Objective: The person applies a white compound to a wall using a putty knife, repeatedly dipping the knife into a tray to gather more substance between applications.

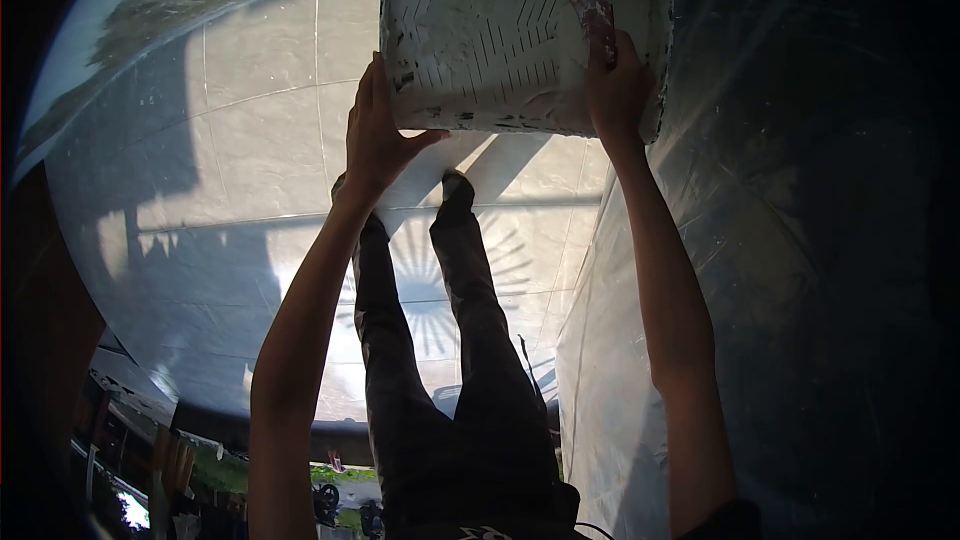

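Note:
A paint tray, its surface coated in white and marked with chevron rows of dark slots, is held up at the top of the view. My left hand grips its lower left corner, thumb along the bottom edge and fingers up the side. My right hand overlaps the tray's lower right part, its fingers closed around a dark red handle smeared with white. I cannot tell what tool the handle belongs to. Dried white crust lines the tray's rim.
Below me, my legs stand on a pale tiled floor with sunlight and shadows across it. A wall covered in plastic sheeting rises close on the right. Past the floor's edge lie greenery and parked motorbikes.

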